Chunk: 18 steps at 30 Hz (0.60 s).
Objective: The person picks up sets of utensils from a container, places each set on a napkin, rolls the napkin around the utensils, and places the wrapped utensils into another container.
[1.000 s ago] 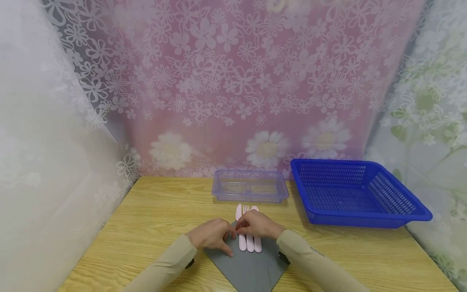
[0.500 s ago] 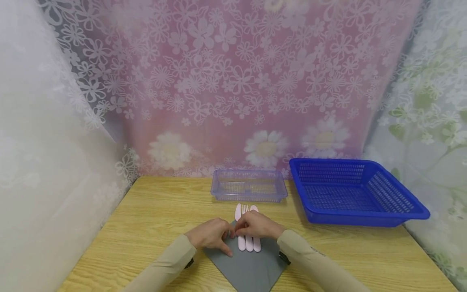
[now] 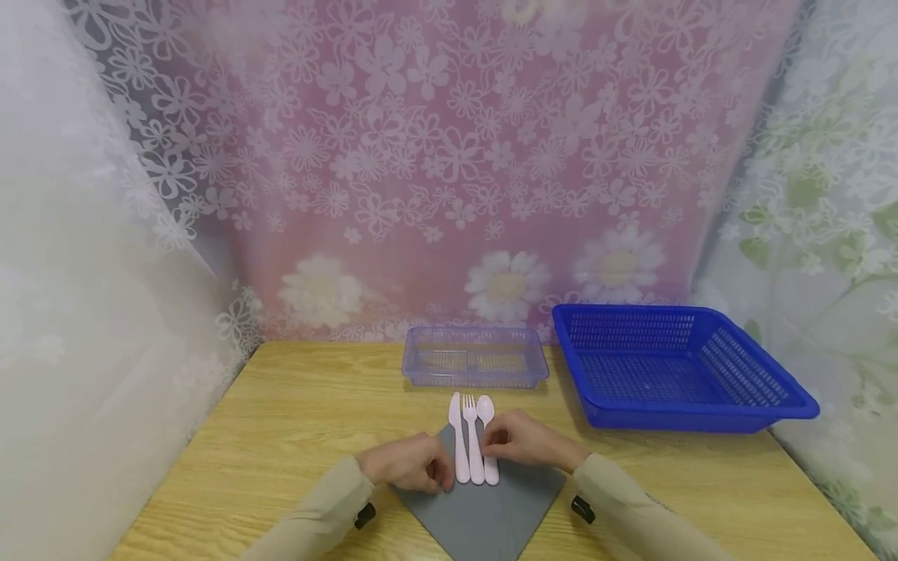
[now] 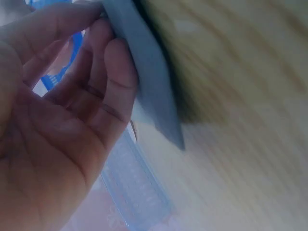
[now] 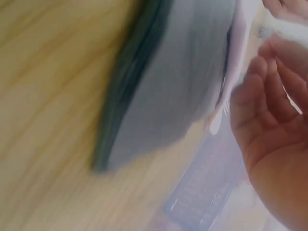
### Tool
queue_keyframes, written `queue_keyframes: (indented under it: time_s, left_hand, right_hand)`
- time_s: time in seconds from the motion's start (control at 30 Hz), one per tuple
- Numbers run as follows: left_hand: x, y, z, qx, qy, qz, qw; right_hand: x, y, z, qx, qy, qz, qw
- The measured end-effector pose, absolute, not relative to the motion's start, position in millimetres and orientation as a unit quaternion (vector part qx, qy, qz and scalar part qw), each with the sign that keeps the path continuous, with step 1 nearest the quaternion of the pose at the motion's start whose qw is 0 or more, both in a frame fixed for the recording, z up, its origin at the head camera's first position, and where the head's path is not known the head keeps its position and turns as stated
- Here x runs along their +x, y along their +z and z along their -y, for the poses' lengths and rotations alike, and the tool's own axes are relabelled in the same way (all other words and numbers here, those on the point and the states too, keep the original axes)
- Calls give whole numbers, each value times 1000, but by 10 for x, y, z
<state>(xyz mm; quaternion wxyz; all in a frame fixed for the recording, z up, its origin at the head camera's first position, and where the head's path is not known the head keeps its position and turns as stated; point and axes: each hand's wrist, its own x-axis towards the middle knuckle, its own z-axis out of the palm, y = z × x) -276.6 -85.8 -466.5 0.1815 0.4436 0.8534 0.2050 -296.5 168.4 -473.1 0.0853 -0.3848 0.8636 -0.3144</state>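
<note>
A folded grey napkin [image 3: 484, 518] lies like a diamond on the table, its left edge close in the left wrist view. On its upper part a pale pink knife [image 3: 459, 448], a fork [image 3: 473, 444] and a spoon [image 3: 486, 408] lie side by side. My left hand [image 3: 410, 463] is over the napkin's left side, left of the knife; its bent fingertips [image 4: 120, 60] overlap the napkin's edge. My right hand [image 3: 529, 440] hovers loosely curled at the spoon's handle, covering part of it. Its thumb and finger tips [image 5: 257, 67] come near each other with nothing visible between them.
A translucent lilac basket [image 3: 475, 380] stands behind the cutlery. To its right is a large blue basket [image 3: 684, 417]. The wood-grain table [image 3: 302, 405] meets a pink flowered curtain [image 3: 421, 195] at the back, with pale curtains on both sides.
Both hands have moved apart from the napkin's top corner, the left slightly down, the right to the right. The knife, fork and spoon now show more fully.
</note>
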Motion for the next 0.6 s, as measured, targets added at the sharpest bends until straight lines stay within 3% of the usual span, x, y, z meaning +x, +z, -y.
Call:
queue_keyframes:
  time_s: [0.33,0.6]
  left_hand:
    - [-2597,-4613,811,460,202,-846,181]
    - [-2502,-4614,786,483,174,-839,184]
  right_hand:
    - [-2827,-4735,-1900,-395,-339,-832,189]
    - [-2790,-4761,-1888,-392,-330,-835,199]
